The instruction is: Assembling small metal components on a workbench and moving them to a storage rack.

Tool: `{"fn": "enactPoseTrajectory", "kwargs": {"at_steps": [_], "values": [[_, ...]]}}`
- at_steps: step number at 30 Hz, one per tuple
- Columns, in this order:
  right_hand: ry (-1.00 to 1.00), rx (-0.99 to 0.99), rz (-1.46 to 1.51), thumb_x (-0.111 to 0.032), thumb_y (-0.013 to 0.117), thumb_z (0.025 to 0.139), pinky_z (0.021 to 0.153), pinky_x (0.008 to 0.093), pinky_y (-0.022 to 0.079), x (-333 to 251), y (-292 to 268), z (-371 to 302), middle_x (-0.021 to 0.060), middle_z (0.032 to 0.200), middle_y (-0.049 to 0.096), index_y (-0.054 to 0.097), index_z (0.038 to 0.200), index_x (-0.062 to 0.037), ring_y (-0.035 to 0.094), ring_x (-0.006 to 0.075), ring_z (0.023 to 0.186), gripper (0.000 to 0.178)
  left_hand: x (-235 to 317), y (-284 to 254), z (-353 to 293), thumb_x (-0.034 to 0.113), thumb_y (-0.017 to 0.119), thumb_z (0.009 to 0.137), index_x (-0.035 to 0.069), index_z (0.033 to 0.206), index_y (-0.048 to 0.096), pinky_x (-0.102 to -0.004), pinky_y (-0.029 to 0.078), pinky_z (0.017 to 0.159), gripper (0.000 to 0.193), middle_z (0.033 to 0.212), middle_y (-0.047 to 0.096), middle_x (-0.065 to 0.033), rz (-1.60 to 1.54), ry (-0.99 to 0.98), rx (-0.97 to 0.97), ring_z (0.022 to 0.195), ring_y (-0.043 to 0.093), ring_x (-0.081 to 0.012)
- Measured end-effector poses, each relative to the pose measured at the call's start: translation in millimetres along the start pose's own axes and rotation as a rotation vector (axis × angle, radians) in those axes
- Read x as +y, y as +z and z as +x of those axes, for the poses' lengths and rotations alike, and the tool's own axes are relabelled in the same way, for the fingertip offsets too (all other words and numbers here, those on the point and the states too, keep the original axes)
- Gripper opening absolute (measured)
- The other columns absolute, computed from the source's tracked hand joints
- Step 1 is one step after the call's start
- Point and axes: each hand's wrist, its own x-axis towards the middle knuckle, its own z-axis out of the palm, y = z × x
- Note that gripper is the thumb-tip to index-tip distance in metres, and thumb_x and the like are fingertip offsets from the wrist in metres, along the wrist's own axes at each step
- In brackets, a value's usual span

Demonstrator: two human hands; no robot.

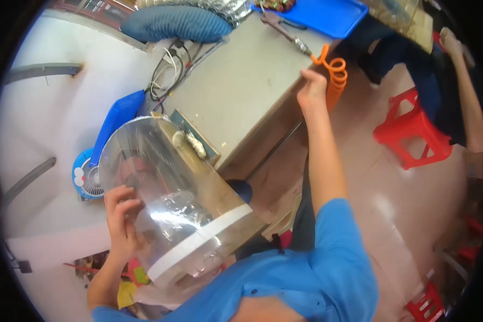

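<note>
Surface: pale, flat-topped; stood ahead of the person, its long near edge running diag.
Co-worker: dark-clad person (434, 80), well to R of the surface, only partly in view.
Clear cover: big, curved, see-through plastic piece (190, 177) w/ a white band (201, 241) nr its lower edge; lay btwn the person and the surface (225, 80), overlapping the latter's near L corner in view.
Stool: red plastic stool (413, 131), on the floor R of the surface.
Ribbed bundle: blue-grey ribbed bundle (177, 24), past the surface's far L side.
Tray: blue tray (327, 16), at the surface's far R end.
Fan: small blue fan w/ a pale grille (94, 181), L of the surface, just beside the clear cover.
Hose: orange coiled hose (335, 72), hung by the surface's R edge.
L hand: left hand (123, 214), L of the surface, fingers curled at the clear cover's L side; couldn't tell if it gripped.
R hand: right hand (312, 90), just off the surface's R edge, nr the hose, fingers partly bent; couldn't tell if it held anything.
Tool: grey handheld tool (276, 24) w/ metal fitting, on the surface's far R part, nr the tray.
Cables: black & white cables (169, 72), bunched along the surface's L side.
</note>
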Motion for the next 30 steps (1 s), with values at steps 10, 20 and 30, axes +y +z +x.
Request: {"fn": "enactPoseTrajectory", "kwargs": {"at_steps": [10, 20, 30], "values": [[0.127, 0.005, 0.155, 0.001, 0.063, 0.081, 0.106, 0.0412, 0.042, 0, -1, 12, 0.0107, 0.116, 0.063, 0.058, 0.117, 0.0017, 0.059, 0.027, 0.111, 0.037, -20, 12, -16, 0.025, 0.04, 0.091, 0.001, 0.136, 0.048, -0.0417, 0.024, 0.119, 0.051, 0.145, 0.041, -0.0161, -0.017, -0.617, 0.113, 0.14, 0.037, -0.0316], [0.428, 0.044, 0.133, 0.003, 0.06, 0.051, 0.119, 0.0524, 0.029, -26, -17, 8, 0.0088, 0.138, 0.055, 0.048, 0.141, -0.0098, 0.045, 0.0333, 0.135, 0.092, 0, -2, 3, 0.001, 0.049, 0.081, 0.005, 0.134, 0.047, -0.0483, 0.028, 0.116, 0.053, 0.145, 0.037, -0.0243, 0.183, -0.79, -0.044, 0.135, 0.038, -0.0435], [0.644, 0.175, -0.226, 0.009, 0.067, 0.064, 0.111, 0.0429, 0.045, -40, -27, 42, 0.0075, 0.132, 0.059, 0.052, 0.137, -0.0093, 0.056, 0.0257, 0.123, 0.076, -7, 4, -3, 0.006, 0.043, 0.086, 0.005, 0.131, 0.053, -0.0536, 0.028, 0.115, 0.046, 0.145, 0.041, -0.0255, 0.082, -0.805, 0.105, 0.14, 0.034, -0.0465]]}}
